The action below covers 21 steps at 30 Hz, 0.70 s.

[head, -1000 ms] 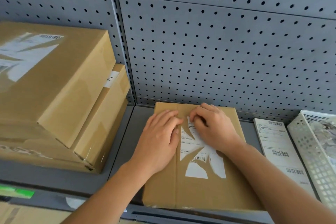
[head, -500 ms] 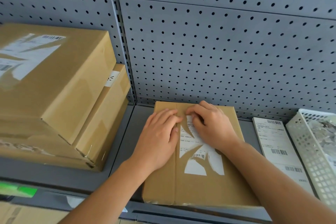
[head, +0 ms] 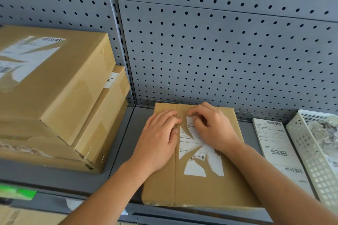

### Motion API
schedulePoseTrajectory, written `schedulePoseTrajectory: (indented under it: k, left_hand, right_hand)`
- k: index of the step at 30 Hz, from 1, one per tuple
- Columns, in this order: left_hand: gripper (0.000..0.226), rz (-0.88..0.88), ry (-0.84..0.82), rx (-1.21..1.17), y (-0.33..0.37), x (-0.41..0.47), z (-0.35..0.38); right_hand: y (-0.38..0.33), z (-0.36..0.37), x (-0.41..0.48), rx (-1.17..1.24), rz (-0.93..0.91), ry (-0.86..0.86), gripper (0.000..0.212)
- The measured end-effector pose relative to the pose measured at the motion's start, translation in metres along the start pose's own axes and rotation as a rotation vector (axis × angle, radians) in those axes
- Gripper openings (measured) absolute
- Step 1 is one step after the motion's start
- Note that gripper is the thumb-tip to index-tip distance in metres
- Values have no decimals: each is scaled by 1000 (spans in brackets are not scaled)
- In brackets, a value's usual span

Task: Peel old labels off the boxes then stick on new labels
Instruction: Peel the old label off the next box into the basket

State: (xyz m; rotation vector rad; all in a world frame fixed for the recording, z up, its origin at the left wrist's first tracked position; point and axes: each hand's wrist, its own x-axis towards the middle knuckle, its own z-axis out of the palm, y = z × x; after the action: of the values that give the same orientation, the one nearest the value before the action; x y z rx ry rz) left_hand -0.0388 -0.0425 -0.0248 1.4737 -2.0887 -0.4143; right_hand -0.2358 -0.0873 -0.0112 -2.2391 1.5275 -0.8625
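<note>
A flat brown cardboard box (head: 161, 190) lies on the grey shelf in front of me. A torn white old label (head: 197, 153) with a barcode is stuck on its top, with pieces ripped away. My left hand (head: 159, 137) lies flat on the box just left of the label, fingers straight, pressing it down. My right hand (head: 214, 126) is at the label's far top edge with its fingers curled, picking at the paper there. A sheet of new white barcode labels (head: 279, 151) lies on the shelf to the right of the box.
A white perforated plastic basket (head: 314, 166) holding torn label scraps stands at the far right. Two stacked larger cardboard boxes (head: 60, 97) with torn labels sit at the left. A grey pegboard wall (head: 219, 51) backs the shelf.
Both hands stay on the box. My right fingers have shifted slightly along the label's top edge; the label looks the same.
</note>
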Motion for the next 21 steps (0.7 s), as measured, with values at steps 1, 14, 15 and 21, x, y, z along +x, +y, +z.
schedulePoseTrajectory:
  k: [1, 14, 15, 21]
  left_hand:
    - [32, 2, 1, 5, 0, 0, 0]
    - [32, 10, 3, 10, -1, 0, 0]
    - [32, 10, 3, 12, -1, 0, 0]
    - [31, 9, 2, 12, 0, 0, 0]
  right_hand:
    - [0, 1, 1, -23, -7, -7, 22]
    - [1, -1, 0, -1, 6, 5, 12]
    - [1, -2, 0, 3, 6, 1, 13]
    - [-1, 2, 1, -82, -41, 10, 10]
